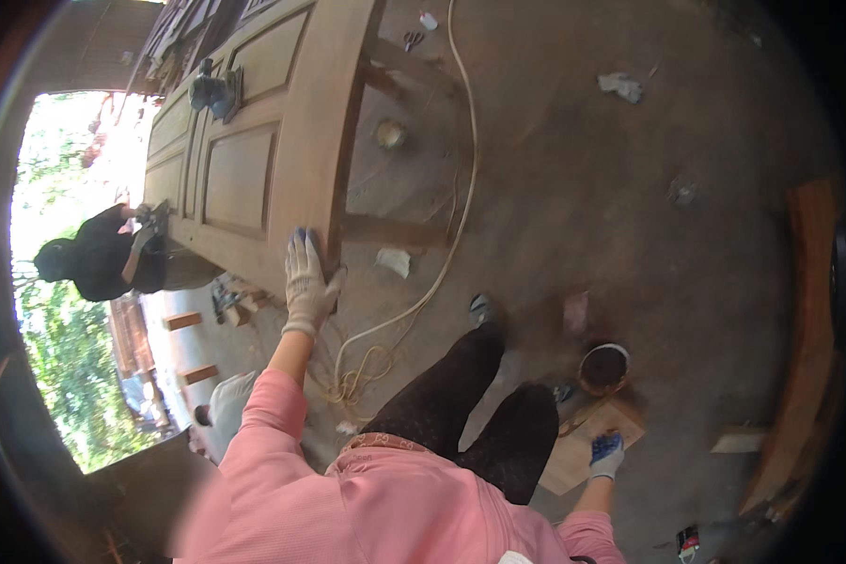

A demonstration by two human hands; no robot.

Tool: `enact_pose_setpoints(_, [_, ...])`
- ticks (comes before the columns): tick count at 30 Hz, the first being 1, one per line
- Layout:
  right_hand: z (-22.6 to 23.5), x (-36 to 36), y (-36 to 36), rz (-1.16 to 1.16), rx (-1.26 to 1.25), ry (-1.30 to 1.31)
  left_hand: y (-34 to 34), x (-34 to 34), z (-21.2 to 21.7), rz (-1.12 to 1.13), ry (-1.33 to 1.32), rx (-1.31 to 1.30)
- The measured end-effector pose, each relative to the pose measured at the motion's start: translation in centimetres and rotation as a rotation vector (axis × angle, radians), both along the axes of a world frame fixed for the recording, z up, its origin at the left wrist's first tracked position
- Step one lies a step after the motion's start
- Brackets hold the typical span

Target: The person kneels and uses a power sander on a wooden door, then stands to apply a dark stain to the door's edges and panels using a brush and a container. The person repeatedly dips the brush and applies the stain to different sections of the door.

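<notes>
A panelled door (254, 141) fills the upper left of the frame, with a sander (214, 91) on it. The left hand (307, 282), gloved, reaches up at centre-left, arm extended, fingers open and flat on the door's edge. At lower right, the gloved right hand (607, 454) hangs over a board (573, 456), fingers curled; what they grip cannot be told. A pot (603, 367) sits just above.

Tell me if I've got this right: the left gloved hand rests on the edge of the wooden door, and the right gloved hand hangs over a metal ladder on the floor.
Not quite. In the head view the left hand does rest on the edge of the wooden door, but the right hand hangs over a flat wooden board on the floor, beside a small tin, not over a metal ladder.
</notes>
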State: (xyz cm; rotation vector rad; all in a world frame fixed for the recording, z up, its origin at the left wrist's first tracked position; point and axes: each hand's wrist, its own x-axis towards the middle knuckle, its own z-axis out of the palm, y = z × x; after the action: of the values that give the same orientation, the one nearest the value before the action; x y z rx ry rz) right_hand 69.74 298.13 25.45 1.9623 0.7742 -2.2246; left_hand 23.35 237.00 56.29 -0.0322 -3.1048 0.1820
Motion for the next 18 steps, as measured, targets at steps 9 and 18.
enact_pose_setpoints(9, [12.0, -26.4, -10.9, 0.099, 0.153, 0.065, -2.4, -1.2, 0.6, -0.028, -0.120, 0.019])
enact_pose_setpoints(18, [15.9, -47.8, -5.9, 0.194, 0.284, 0.158, -1.9, -1.6, 0.8, 0.049, -0.174, 0.169])
